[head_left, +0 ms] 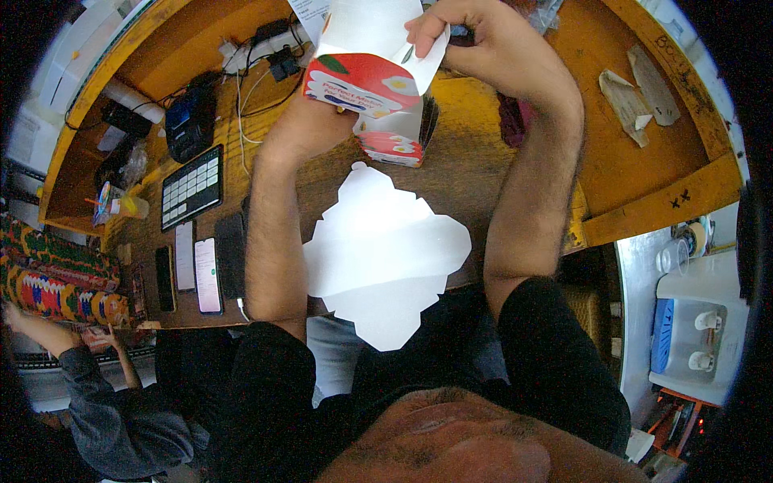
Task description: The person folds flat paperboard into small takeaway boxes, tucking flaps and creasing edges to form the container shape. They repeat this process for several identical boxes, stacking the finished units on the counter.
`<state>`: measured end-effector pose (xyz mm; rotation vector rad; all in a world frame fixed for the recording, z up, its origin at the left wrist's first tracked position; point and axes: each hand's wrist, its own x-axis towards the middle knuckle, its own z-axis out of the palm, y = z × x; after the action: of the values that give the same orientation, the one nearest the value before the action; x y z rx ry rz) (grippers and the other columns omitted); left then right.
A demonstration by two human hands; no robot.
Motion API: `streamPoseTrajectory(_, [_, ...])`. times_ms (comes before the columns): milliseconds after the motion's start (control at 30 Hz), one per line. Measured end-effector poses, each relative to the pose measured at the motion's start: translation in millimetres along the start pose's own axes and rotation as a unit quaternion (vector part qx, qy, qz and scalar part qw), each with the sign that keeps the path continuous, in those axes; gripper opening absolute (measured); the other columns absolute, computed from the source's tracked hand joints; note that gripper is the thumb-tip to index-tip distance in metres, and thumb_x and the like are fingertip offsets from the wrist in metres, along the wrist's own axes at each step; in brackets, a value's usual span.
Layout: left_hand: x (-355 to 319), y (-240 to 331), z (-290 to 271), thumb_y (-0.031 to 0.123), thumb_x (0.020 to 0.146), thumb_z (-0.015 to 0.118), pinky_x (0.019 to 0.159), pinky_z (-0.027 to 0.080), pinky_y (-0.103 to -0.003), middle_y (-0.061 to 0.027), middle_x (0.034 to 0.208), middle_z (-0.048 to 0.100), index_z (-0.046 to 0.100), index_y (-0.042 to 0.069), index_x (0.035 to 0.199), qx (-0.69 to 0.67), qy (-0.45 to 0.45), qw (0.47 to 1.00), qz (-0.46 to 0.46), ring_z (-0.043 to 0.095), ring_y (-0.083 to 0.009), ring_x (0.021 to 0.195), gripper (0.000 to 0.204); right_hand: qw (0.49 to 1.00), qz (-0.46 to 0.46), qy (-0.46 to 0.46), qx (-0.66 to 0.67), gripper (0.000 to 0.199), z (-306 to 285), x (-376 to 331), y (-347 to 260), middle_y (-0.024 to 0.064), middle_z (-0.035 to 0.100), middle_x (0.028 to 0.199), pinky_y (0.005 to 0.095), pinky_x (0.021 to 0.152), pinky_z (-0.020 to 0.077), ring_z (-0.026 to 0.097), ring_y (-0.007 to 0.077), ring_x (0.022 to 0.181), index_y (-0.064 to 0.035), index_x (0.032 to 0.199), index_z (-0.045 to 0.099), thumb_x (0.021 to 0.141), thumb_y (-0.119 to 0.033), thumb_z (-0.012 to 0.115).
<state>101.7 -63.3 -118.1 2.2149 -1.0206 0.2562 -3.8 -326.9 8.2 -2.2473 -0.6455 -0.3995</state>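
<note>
Up at the far side of the table, a partly folded red-and-white food carton (366,80) is between my hands. My right hand (475,36) pinches its white side flap, thumb and fingers closed on the paper. Beneath the carton's left part my left hand (318,129) grips it, most of its fingers hidden behind the printed wall. Just below stands a stack of similar cartons (394,141) with red printed sides. Nearer to me lies a flat white carton blank (386,258), its front end reaching past the table edge.
Left of my forearm are a tablet (192,187), several phones (208,275) and a black device (191,121). Cables run to a power strip (262,50). A person's arm (48,330) reaches in at left, by patterned packs (60,282). Torn cardboard (626,101) lies at right.
</note>
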Motion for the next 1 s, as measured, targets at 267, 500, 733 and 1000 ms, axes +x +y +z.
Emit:
streamPoseTrajectory(267, [8,-4,-21,0.012,0.092,0.067,0.099,0.057,-0.046,-0.0235,0.119,0.075,0.069,0.002,0.132,0.009,-0.095,0.995,-0.015,0.073,-0.0377,0.113,0.042,0.987,0.071,-0.062,-0.128,0.025,15,0,50,0.0117,0.08,0.094,0.0365,0.081,0.0575,0.073,0.0213,0.084,-0.004,0.094,0.082,0.078,0.007,0.065])
streamPoseTrajectory(500, [6,-5,-15,0.006,0.093,0.064,0.107,0.052,-0.041,-0.0205,0.124,0.075,0.069,-0.003,0.127,0.003,-0.092,0.995,-0.028,0.07,-0.0325,0.119,0.036,0.96,0.082,-0.059,-0.263,0.024,35,5,38,0.0218,0.077,0.088,0.0425,0.079,0.059,0.076,0.0339,0.082,-0.0069,0.088,0.083,0.072,0.004,0.068])
streamPoseTrajectory(733, [5,7,-22,0.005,0.093,0.062,0.11,0.051,-0.041,-0.0216,0.13,0.072,0.065,-0.002,0.134,0.002,-0.123,0.992,-0.033,0.068,-0.0322,0.124,0.041,0.918,0.146,-0.06,-0.363,0.014,67,21,47,0.024,0.076,0.086,0.0465,0.079,0.0607,0.077,0.0373,0.087,-0.0022,0.085,0.081,0.077,0.001,0.071])
streamPoseTrajectory(1000, [6,-8,-11,0.005,0.099,0.05,0.102,0.055,-0.04,-0.0185,0.125,0.073,0.062,-0.003,0.136,-0.07,-0.118,0.986,-0.092,0.07,-0.0274,0.115,0.04,0.931,0.082,-0.006,-0.355,0.034,72,14,30,0.0223,0.077,0.104,0.0455,0.088,0.0592,0.075,0.0393,0.098,-0.0053,0.113,0.079,0.082,0.003,0.072])
